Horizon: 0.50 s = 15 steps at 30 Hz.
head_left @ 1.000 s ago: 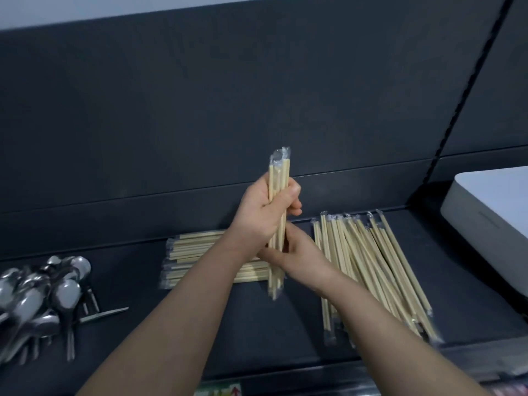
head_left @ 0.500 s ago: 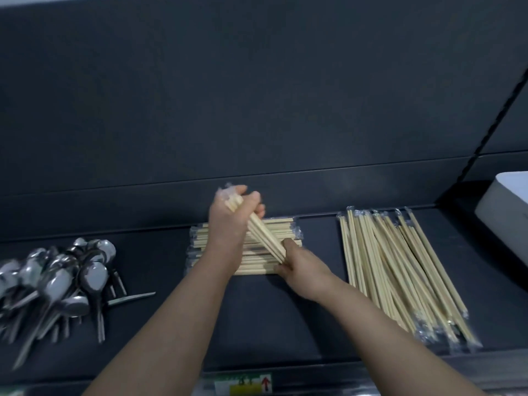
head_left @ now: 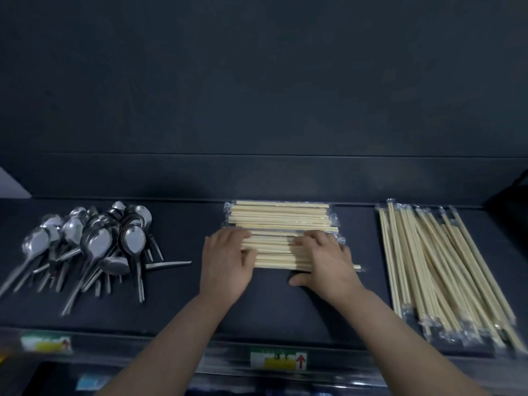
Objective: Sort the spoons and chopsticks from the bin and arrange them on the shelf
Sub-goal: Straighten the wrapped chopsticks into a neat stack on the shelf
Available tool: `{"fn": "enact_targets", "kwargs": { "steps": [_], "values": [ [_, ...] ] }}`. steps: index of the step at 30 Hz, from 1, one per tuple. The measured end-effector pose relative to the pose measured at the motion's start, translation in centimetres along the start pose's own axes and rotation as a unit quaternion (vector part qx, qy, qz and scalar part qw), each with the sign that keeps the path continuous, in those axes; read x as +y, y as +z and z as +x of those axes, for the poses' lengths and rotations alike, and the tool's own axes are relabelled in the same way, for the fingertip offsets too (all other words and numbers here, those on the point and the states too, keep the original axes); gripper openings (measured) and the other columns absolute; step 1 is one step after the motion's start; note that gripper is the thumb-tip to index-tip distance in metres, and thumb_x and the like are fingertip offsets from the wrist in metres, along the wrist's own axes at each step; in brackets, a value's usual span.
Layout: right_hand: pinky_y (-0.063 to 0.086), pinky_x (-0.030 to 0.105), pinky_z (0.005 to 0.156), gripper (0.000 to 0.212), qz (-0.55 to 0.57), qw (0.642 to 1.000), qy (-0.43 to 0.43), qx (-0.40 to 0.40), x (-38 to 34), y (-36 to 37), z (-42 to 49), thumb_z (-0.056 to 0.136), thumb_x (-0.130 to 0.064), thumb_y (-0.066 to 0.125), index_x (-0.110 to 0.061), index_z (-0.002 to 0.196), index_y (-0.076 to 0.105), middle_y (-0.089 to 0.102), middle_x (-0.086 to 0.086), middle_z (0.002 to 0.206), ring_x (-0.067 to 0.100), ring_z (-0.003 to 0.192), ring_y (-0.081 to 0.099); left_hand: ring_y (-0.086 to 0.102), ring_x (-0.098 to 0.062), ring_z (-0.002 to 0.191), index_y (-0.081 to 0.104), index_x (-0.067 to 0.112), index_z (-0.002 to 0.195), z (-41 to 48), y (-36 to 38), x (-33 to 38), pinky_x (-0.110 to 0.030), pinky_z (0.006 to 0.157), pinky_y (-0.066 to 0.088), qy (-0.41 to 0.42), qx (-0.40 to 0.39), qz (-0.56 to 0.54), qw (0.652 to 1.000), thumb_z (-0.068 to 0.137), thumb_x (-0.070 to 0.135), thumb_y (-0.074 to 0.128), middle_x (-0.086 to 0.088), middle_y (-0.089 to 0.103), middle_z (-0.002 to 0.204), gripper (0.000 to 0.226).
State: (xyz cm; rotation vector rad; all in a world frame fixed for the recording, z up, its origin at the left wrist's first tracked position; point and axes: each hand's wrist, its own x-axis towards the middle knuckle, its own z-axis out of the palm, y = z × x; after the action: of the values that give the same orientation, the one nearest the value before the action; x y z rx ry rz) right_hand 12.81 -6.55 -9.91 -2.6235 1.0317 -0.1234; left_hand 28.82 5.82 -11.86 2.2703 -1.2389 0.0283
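Chopsticks (head_left: pixel 280 215), wrapped, middle stack: location to be entered? (A)

Entered. The stack is laid crosswise on the shelf (head_left: pixel 271 310), close to its back edge. It lies between the spoons (head_left: pixel 94 241) at left and a second pile (head_left: pixel 437 267) of wrapped sticks at right, well apart from both. (B)

Hand pose to be recorded? (A)

The left hand (head_left: pixel 225 264) is laid palm down on the left end of the stack, fingers straight, thumb against the near side. The right hand (head_left: pixel 328 264) is laid palm down on the right part, fingers spread over the sticks, thumb resting on the shelf just in front of the stack. The grip of each hand is noted as apart; nothing is clasped. Both forearms are bare and are extended up from the lower edge of the view. (B)

Surface and room? (A)

The shelf is dark and matt, and is backed by a dark panel (head_left: pixel 257 95). The spoons are heaped, bowls mostly toward the back. The second pile is laid front to back, slightly fanned. A label (head_left: pixel 278 360) with a red arrow is seen on the front rail. Light is dim. (B)
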Motion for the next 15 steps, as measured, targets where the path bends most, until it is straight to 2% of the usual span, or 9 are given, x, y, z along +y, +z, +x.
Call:
{"fn": "enact_targets", "kwargs": {
  "steps": [1, 3, 5, 8, 10, 12, 15],
  "values": [
    [0.013, 0.043, 0.114, 0.088, -0.012, 1.000, 0.018, 0.004, 0.2, 0.1, -0.2, 0.069, -0.058, 0.074, -0.036, 0.143, 0.031, 0.024, -0.006, 0.151, 0.017, 0.142, 0.013, 0.034, -0.026, 0.138, 0.049, 0.022, 0.136, -0.1, 0.1, 0.4, -0.048, 0.115, 0.022, 0.027, -0.053, 0.032, 0.998, 0.091, 0.048, 0.046, 0.000, 0.046, 0.144, 0.052],
    [0.000, 0.051, 0.116, 0.102, -0.022, 0.997, 0.075, -0.008, 0.6, 0.5, -0.6, 0.069, -0.068, 0.068, -0.036, 0.150, 0.015, 0.002, 0.001, 0.160, 0.025, 0.147, -0.009, 0.002, -0.024, 0.149, 0.018, 0.027, 0.152, -0.2, 0.8, 0.9, -0.053, 0.117, -0.002, 0.029, -0.141, 0.100, 0.985, 0.091, 0.064, 0.035, 0.001, 0.010, 0.161, 0.073],
    [-0.006, 0.052, 0.116, 0.113, 0.013, 0.991, 0.132, -0.030, 0.8, 0.9, -1.0, 0.068, -0.072, 0.065, -0.034, 0.152, 0.000, -0.016, 0.005, 0.159, 0.032, 0.144, -0.022, -0.011, -0.025, 0.149, 0.001, 0.025, 0.154, -0.3, 1.5, 0.8, -0.054, 0.118, -0.005, -0.012, -0.150, 0.122, 0.981, 0.087, 0.074, 0.026, -0.002, -0.007, 0.162, 0.087],
    [-0.002, 0.044, 0.119, 0.121, 0.117, 0.981, 0.153, -0.012, 0.9, 1.2, -1.1, 0.065, -0.063, 0.076, -0.033, 0.152, -0.003, -0.023, 0.005, 0.158, 0.031, 0.144, -0.024, -0.006, -0.031, 0.149, 0.002, 0.018, 0.154, -0.6, 1.9, -0.4, -0.052, 0.120, 0.004, -0.073, -0.114, 0.099, 0.986, 0.080, 0.081, 0.018, -0.007, -0.004, 0.162, 0.099],
    [-0.003, 0.042, 0.118, 0.125, 0.114, 0.981, 0.157, 0.004, 0.9, 1.2, -0.9, 0.063, -0.062, 0.078, -0.031, 0.152, -0.003, -0.022, 0.005, 0.158, 0.029, 0.144, -0.023, 0.002, -0.031, 0.149, 0.008, 0.013, 0.154, -0.6, 1.9, -1.4, -0.048, 0.121, 0.009, -0.077, -0.099, 0.077, 0.989, 0.077, 0.081, 0.016, -0.011, 0.003, 0.162, 0.104],
    [-0.004, 0.043, 0.118, 0.127, 0.091, 0.980, 0.175, 0.001, 0.9, 1.2, -0.7, 0.061, -0.066, 0.077, -0.030, 0.152, -0.004, -0.021, 0.006, 0.158, 0.033, 0.144, -0.022, 0.009, -0.027, 0.149, 0.015, 0.010, 0.153, -0.4, 1.7, -1.8, -0.044, 0.120, 0.016, -0.062, -0.087, 0.032, 0.994, 0.079, 0.077, 0.022, -0.013, 0.011, 0.161, 0.101],
    [0.005, 0.041, 0.120, 0.126, 0.154, 0.972, 0.176, -0.012, 0.8, 1.2, -0.4, 0.060, -0.056, 0.084, -0.031, 0.152, 0.002, -0.019, 0.003, 0.159, 0.027, 0.146, -0.018, 0.020, -0.023, 0.146, 0.020, 0.011, 0.152, -0.1, 1.5, -2.0, -0.040, 0.117, 0.027, -0.051, -0.077, -0.014, 0.996, 0.087, 0.065, 0.037, -0.008, 0.018, 0.160, 0.087]
  ]
}}
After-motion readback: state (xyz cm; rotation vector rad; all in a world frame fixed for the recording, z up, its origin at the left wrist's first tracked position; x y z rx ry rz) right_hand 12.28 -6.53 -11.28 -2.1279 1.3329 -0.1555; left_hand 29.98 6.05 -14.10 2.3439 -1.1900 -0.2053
